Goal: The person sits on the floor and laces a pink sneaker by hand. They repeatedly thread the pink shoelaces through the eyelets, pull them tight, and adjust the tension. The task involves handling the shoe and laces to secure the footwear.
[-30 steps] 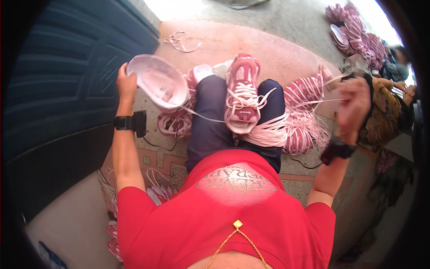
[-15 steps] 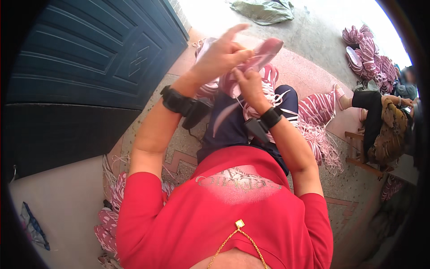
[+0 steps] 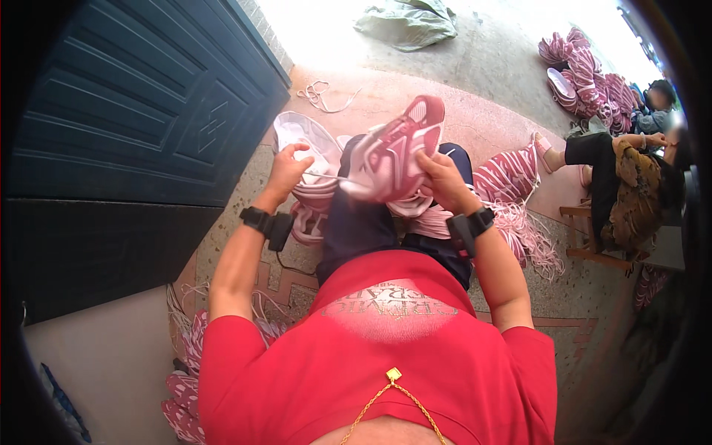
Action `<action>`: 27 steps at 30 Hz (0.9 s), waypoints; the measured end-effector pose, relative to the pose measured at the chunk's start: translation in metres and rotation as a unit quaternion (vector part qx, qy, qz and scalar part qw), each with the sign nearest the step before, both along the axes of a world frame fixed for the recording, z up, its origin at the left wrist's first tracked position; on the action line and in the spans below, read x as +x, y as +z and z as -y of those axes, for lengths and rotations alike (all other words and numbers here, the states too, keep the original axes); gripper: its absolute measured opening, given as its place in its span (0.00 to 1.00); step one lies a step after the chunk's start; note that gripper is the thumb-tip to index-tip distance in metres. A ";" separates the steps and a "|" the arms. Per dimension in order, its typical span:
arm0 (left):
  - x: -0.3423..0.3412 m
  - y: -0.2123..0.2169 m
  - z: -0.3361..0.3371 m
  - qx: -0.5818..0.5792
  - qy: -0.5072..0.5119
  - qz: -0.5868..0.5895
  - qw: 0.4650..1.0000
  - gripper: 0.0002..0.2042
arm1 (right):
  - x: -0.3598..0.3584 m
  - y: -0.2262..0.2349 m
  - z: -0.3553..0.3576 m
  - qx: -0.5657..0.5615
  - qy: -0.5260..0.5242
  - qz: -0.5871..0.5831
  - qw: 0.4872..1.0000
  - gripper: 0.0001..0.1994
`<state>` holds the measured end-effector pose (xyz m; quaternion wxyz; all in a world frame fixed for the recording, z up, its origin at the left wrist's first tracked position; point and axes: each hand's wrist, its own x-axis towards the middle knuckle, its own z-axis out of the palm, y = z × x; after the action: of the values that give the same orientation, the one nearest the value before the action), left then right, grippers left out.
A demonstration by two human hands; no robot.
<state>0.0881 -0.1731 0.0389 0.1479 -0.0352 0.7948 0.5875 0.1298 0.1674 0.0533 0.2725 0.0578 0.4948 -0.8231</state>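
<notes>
A pink and white shoe upper [image 3: 389, 159] is tilted above my lap, its rounded end pointing up and away. My right hand [image 3: 445, 179] grips its right edge, thumb on the outer face. From the upper's left side a white shoelace [image 3: 326, 176] runs taut to my left hand [image 3: 288, 170], whose fingers are closed on it. Just beyond and beneath the left hand lies a stack of white-lined uppers [image 3: 308, 130]. More pink pieces rest under the held upper, against my right leg, partly hidden.
Striped pink bundles with loose laces [image 3: 512, 185] lie right of my legs. A loose lace [image 3: 326, 96] is on the pink floor ahead. At left stands a dark blue door [image 3: 148, 111]. Another person [image 3: 630, 178] sits at right near a pink pile [image 3: 589, 78]; a greenish sack [image 3: 408, 22] lies far ahead.
My hands have moved apart, left hand to the left with the lace, right hand slightly right and nearer. The upper has turned to show its patterned side; the lace now stretches between them.
</notes>
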 end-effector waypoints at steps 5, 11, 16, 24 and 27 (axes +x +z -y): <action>0.049 0.062 -0.058 -0.055 -0.238 -0.086 0.966 0.25 | 0.010 -0.003 -0.053 -0.090 -0.063 0.057 0.992 0.10; 0.067 0.018 -0.111 -0.193 -0.421 -0.234 0.855 0.23 | 0.008 0.051 -0.096 0.262 -0.184 -0.062 0.946 0.13; 0.094 0.030 -0.121 -0.250 -0.419 -0.300 0.820 0.19 | 0.059 0.109 -0.241 0.290 -0.486 -0.129 0.814 0.20; 0.087 -0.002 -0.162 -0.418 -0.514 -0.341 0.667 0.18 | 0.086 0.005 -0.148 0.469 -0.165 -0.172 0.851 0.12; 0.084 -0.002 -0.166 -0.446 -0.515 -0.315 0.661 0.19 | 0.071 0.008 -0.043 0.579 -0.035 -0.238 0.779 0.15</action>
<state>0.1724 -0.0074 0.0364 0.1348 0.5053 0.8518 -0.0309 0.2004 0.2107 0.0612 0.0323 0.0244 0.9251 -0.3775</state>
